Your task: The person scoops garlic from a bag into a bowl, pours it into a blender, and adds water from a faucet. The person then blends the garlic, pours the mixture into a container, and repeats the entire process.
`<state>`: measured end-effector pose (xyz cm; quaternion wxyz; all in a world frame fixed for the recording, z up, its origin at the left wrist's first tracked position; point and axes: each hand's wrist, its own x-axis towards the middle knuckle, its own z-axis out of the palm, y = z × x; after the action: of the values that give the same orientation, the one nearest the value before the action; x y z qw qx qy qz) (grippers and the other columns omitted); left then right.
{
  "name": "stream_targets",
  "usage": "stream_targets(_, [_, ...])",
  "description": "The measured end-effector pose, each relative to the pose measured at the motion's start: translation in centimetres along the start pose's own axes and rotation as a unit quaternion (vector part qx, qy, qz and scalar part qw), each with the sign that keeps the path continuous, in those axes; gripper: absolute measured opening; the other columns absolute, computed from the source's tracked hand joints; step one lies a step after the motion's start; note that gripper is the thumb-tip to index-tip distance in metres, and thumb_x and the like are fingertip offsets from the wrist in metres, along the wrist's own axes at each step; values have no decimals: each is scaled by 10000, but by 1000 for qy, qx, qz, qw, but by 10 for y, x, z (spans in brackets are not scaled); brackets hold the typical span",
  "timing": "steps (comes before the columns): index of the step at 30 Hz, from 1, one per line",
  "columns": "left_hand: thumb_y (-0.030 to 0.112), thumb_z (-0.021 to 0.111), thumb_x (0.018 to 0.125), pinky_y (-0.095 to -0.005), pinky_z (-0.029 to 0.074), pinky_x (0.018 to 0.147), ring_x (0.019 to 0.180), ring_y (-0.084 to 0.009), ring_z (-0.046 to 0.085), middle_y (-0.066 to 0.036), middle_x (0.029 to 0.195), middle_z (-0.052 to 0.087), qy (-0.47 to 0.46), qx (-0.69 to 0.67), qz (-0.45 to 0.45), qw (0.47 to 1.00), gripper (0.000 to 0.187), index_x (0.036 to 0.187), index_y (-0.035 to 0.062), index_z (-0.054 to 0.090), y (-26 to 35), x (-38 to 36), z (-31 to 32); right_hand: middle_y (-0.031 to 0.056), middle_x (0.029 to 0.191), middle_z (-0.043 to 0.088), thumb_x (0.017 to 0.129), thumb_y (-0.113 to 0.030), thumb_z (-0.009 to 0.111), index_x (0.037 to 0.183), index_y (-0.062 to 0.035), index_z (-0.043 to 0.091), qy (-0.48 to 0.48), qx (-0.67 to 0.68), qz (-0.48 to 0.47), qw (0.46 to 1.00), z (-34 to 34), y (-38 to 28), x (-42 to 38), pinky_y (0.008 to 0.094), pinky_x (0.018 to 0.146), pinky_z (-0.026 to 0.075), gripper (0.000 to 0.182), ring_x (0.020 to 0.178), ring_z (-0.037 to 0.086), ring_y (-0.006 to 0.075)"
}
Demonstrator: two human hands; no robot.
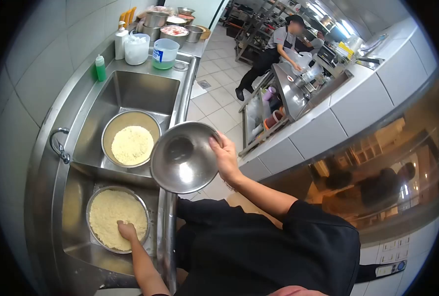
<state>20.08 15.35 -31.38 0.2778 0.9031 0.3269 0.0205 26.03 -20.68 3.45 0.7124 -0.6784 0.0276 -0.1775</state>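
Observation:
My right hand [224,155] grips the rim of an unfilled metal mixing bowl [185,170], thumb inside, and holds it tilted beside the sink edge. My left hand [127,230] is down in pale, rice-like grains [112,213] in a round metal basin [88,217]. Its fingers are sunk in the grains, so whether they are curled is hidden. The basin stands in the near sink compartment [74,207]. A second metal basin [107,129] with similar grains [132,144] stands in the far compartment [140,86].
A faucet [60,145] arches at the sink's left edge. At the far end are a green squeeze bottle [100,69], a white pump bottle [121,44], a clear measuring jug [165,53] and several metal pots [156,19]. Across the aisle a co-worker [283,42] bends over a steel counter [289,91].

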Motion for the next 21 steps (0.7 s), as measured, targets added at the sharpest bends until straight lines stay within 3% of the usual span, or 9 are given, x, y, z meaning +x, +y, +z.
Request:
stream_targets(4, [19,657,721,-346,476,683,718,-263,599,-161,835,634,35,-211,38,976,269,974,-27,580,7,17,-15,26,1049,586,920,-139,518,1175,22,532,65,-5,36,997,-28,9,-35,232,885,374,301,966,502,87])
stream_targets(8, [-55,597,795,-256,449,723,807,-131,543,-69,932,576,92,-495,191,843,235,1025,-24,567,133,-25,-226,24,1000,580,895,-160,560,1114,16,549,155,53,145,976,8,44,-31,257,850,384,282,923,506,111])
stream_targets(10, [-92,582,778,-260,446,745,866,-158,521,-106,986,532,182,-457,319,810,235,1006,-51,545,170,-70,-352,56,990,584,912,-220,514,1009,-6,590,4,-118,88,989,25,19,-29,289,851,392,247,912,501,133])
stream_targets(11, [-98,587,760,-281,452,740,877,-197,524,-132,991,521,264,-398,378,793,249,1002,-63,543,170,-87,-403,63,982,592,920,-259,494,1015,-16,600,-21,-98,22,995,24,59,-21,295,858,391,282,910,504,139])
stream_targets(13, [-96,608,728,-305,463,725,867,-242,530,-164,965,534,415,-259,445,750,286,1005,-54,551,143,-92,-493,70,1037,602,920,-250,480,1087,-7,586,-51,10,110,993,66,82,12,310,878,407,313,942,547,172])
stream_targets(16, [0,731,666,-218,388,514,601,-81,499,-47,744,570,560,-177,264,765,209,833,-15,606,100,-78,-578,145,1190,551,904,-170,467,1234,17,474,-184,136,155,961,172,68,24,392,959,420,380,1093,537,249])
stream_targets(17, [32,684,740,-225,467,656,719,-132,583,-74,832,625,540,-58,199,816,227,953,-15,620,80,-75,-592,146,1216,536,906,-167,461,1269,31,430,-153,116,178,965,208,53,18,407,971,412,415,1104,531,259])
stream_targets(19, [148,579,818,-331,442,816,975,-242,587,-159,1085,609,384,-42,-9,922,284,1068,24,629,78,-55,-621,143,1220,534,905,-185,477,1246,24,465,-195,125,246,941,264,86,49,406,956,421,399,1106,529,260])
stream_targets(21, [125,608,761,-335,456,760,886,-260,610,-184,982,627,361,-29,-2,932,254,982,6,647,52,-53,-624,142,1231,526,898,-217,501,1212,8,509,-361,-42,87,927,313,120,59,403,935,431,386,1111,523,256])
